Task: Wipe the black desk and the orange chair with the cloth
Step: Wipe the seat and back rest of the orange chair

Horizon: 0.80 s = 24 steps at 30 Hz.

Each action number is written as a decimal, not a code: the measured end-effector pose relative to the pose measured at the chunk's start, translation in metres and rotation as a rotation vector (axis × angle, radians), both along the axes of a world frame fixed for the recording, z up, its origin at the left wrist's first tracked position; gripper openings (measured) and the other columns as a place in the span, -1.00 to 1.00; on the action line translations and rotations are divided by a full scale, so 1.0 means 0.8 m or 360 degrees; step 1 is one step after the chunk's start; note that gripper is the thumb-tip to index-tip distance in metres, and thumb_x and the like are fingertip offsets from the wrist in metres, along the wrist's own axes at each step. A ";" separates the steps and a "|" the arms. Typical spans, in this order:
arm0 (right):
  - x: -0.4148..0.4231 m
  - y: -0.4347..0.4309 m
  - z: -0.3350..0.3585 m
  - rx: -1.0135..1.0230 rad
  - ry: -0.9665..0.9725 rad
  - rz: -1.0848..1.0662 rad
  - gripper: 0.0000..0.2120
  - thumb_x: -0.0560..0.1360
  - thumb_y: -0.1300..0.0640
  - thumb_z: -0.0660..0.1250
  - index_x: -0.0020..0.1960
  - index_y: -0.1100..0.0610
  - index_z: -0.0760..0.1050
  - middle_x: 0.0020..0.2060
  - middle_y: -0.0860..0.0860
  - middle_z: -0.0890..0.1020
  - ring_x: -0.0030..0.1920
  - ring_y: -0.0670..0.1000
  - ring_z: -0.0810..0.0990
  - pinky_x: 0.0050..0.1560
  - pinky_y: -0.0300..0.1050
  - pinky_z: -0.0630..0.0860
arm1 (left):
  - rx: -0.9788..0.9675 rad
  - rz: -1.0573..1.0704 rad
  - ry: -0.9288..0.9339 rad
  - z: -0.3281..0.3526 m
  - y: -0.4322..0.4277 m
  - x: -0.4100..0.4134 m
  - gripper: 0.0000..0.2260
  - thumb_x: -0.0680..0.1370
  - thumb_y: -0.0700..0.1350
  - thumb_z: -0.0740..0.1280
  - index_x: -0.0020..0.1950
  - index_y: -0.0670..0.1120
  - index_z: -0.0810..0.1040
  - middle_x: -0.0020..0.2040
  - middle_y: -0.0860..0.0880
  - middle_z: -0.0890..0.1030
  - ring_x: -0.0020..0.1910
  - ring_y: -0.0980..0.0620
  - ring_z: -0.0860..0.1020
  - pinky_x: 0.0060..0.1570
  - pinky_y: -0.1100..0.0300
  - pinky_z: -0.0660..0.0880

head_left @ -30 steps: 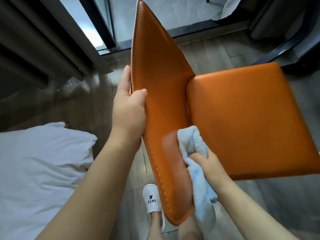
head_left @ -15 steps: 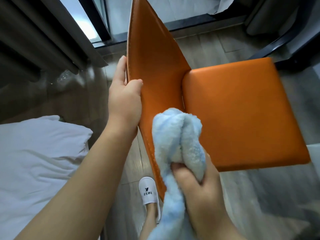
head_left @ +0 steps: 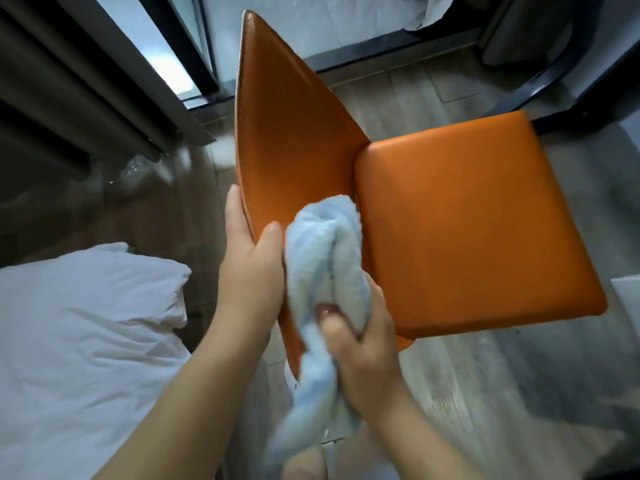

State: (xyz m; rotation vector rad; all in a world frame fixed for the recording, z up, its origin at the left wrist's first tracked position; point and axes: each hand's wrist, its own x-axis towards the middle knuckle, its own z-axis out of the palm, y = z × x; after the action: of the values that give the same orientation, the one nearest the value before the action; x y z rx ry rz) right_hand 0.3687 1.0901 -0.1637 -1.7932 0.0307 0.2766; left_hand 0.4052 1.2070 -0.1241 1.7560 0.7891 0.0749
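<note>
Only the head view to go on here. My left hand (head_left: 247, 271) grips the edge of the orange chair (head_left: 467, 230) backrest, thumb on the front face, fingers behind. My right hand (head_left: 360, 344) is closed tight around the bunched light blue cloth (head_left: 322, 258), pressed against the lower backrest near the seat seam. The black desk isn't clearly in view. Risk as I see it: the cloth's so wadded that little of it touches the leather, so streaks get missed, and the dangling tail could snag.

Hidden and cut-off parts

The cloth (head_left: 323, 258) covers the chair (head_left: 467, 233) backrest's lower part; the bed (head_left: 86, 341) runs off the left edge.
</note>
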 end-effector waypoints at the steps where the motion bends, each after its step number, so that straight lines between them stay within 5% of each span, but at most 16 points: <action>1: 0.011 -0.015 -0.034 -0.0054 0.0322 -0.0071 -0.61 0.29 -0.16 0.20 0.04 -0.03 0.48 -0.02 0.01 0.60 0.06 0.12 0.56 0.05 0.06 0.49 | -0.0002 0.0007 0.0011 0.000 -0.004 -0.005 -0.43 0.49 0.05 0.15 0.50 0.19 0.11 0.37 0.06 0.43 0.26 -0.02 0.48 0.26 -0.13 0.43; 3: 0.027 -0.040 -0.080 -0.0371 0.0884 -0.0116 -0.52 0.28 -0.20 0.12 0.09 -0.03 0.49 0.04 0.03 0.59 0.13 0.17 0.54 0.13 0.09 0.48 | 0.0013 0.0008 -0.0008 -0.003 -0.009 -0.011 -0.50 0.58 0.04 0.14 0.50 0.21 0.09 0.39 0.10 0.40 0.26 0.00 0.47 0.23 -0.14 0.45; 5: 0.020 -0.044 -0.096 -0.0620 0.0804 -0.0062 -0.40 0.22 -0.23 0.04 0.13 0.02 0.49 0.06 0.06 0.60 0.14 0.17 0.53 0.15 0.10 0.47 | 0.0023 0.0019 -0.0045 -0.003 -0.009 -0.009 -0.54 0.62 -0.01 0.14 0.50 0.20 0.12 0.38 0.10 0.41 0.25 0.01 0.48 0.19 -0.12 0.49; 8: 0.014 -0.026 -0.083 -0.0278 0.0487 0.0033 -0.59 0.21 -0.15 0.09 -0.08 0.01 0.51 -0.13 -0.03 0.59 -0.04 0.08 0.55 0.01 0.02 0.50 | 0.0006 0.0062 -0.0109 -0.007 -0.006 -0.007 -0.57 0.65 -0.10 0.12 0.50 0.15 0.17 0.35 0.13 0.44 0.21 0.11 0.51 0.12 0.06 0.55; 11: 0.024 -0.047 -0.121 -0.0082 0.0732 -0.0166 -0.67 0.19 -0.12 0.19 -0.12 -0.02 0.50 -0.15 -0.01 0.60 -0.07 0.07 0.56 0.04 0.07 0.51 | 0.0021 0.0030 -0.0104 -0.003 -0.007 -0.008 -0.59 0.66 -0.11 0.10 0.50 0.13 0.18 0.33 0.13 0.45 0.17 0.13 0.53 0.00 0.18 0.60; 13: 0.030 -0.067 -0.159 -0.0359 0.1005 -0.0211 -0.57 0.26 -0.17 0.19 0.07 -0.06 0.47 0.06 0.01 0.57 0.11 0.14 0.54 0.17 0.12 0.47 | 0.0011 0.0034 -0.0106 -0.003 -0.006 -0.009 -0.59 0.66 -0.11 0.10 0.50 0.13 0.17 0.33 0.11 0.46 0.15 0.12 0.54 -0.02 0.17 0.60; 15: 0.031 -0.079 -0.176 -0.0581 0.1097 -0.0161 -0.63 0.31 -0.19 0.14 0.03 -0.05 0.44 0.07 -0.04 0.54 0.12 0.11 0.53 0.16 0.13 0.49 | 0.0002 0.0040 -0.0118 -0.003 -0.008 -0.010 -0.58 0.65 -0.11 0.11 0.50 0.12 0.17 0.33 0.11 0.46 0.16 0.11 0.54 0.02 0.13 0.59; 18: 0.032 -0.069 -0.148 -0.0541 0.0892 0.0075 -0.64 0.23 -0.23 0.09 -0.09 -0.09 0.44 -0.07 -0.05 0.55 0.02 0.09 0.56 0.00 0.06 0.54 | -0.0014 0.0057 -0.0122 -0.004 -0.009 -0.012 -0.58 0.65 -0.09 0.11 0.50 0.13 0.16 0.32 0.14 0.46 0.13 0.16 0.55 0.00 0.20 0.60; 20: 0.016 -0.061 -0.119 -0.0226 0.0707 0.0156 -0.83 0.24 -0.12 0.17 -0.19 -0.17 0.42 -0.19 -0.06 0.52 -0.11 0.06 0.54 -0.17 -0.01 0.49 | -0.0039 0.0086 -0.0119 -0.006 -0.010 -0.012 -0.59 0.65 -0.06 0.11 0.50 0.14 0.16 0.33 0.14 0.45 0.15 0.15 0.54 -0.01 0.22 0.60; 24: -0.012 -0.064 -0.125 0.0023 0.0583 -0.0081 -0.87 0.23 -0.10 0.23 -0.27 -0.09 0.44 -0.29 -0.05 0.48 -0.19 0.03 0.45 -0.16 0.06 0.42 | -0.0070 0.0105 -0.0100 -0.005 -0.011 -0.012 -0.59 0.66 -0.06 0.11 0.50 0.15 0.17 0.33 0.14 0.45 0.15 0.15 0.53 -0.02 0.22 0.59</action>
State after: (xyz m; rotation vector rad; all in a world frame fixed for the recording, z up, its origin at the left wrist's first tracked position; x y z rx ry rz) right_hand 0.3591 1.0385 -0.2641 -1.7045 0.3323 0.5636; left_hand 0.3952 1.1983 -0.1279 1.6781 0.7972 0.1554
